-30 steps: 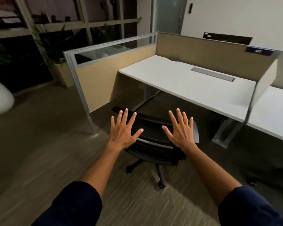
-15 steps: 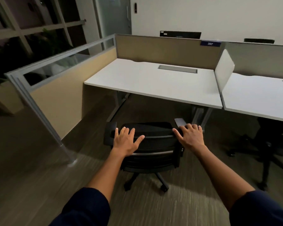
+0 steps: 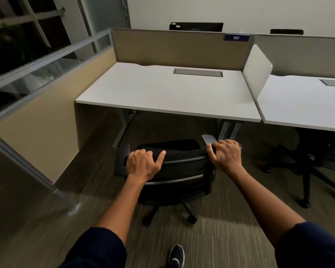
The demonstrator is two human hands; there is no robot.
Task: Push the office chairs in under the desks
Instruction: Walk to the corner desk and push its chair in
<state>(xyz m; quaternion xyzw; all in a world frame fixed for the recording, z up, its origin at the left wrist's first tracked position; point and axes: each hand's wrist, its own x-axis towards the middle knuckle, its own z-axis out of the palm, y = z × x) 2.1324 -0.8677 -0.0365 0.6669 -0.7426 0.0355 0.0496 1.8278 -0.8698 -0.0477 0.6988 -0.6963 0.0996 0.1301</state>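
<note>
Risk: armrests catching desk (image 3: 168, 97) edge, or casters swinging chair (image 3: 174, 171) toward desk leg (image 3: 229, 129) if push uneven. Left hand (image 3: 143, 164) and right hand (image 3: 225, 154) both curled over backrest top, grip closed on chair. Chair directly ahead of hands, seat facing desk, not yet under it. Second chair (image 3: 309, 161) partly under neighbouring desk, right.

Carpeted floor (image 3: 220, 235), striped grey-brown weave, is carrying everything here. Black office chair (image 3: 174, 182) is standing on it on its castor base, just short of the white desk (image 3: 162, 93). Desk legs are resting on the carpet behind. Second chair (image 3: 317, 171) is sitting at right under the neighbouring desk (image 3: 307, 105). One dark shoe (image 3: 176, 256) is planted at the bottom edge. Partition post (image 3: 74, 206) is meeting the floor at left.
</note>
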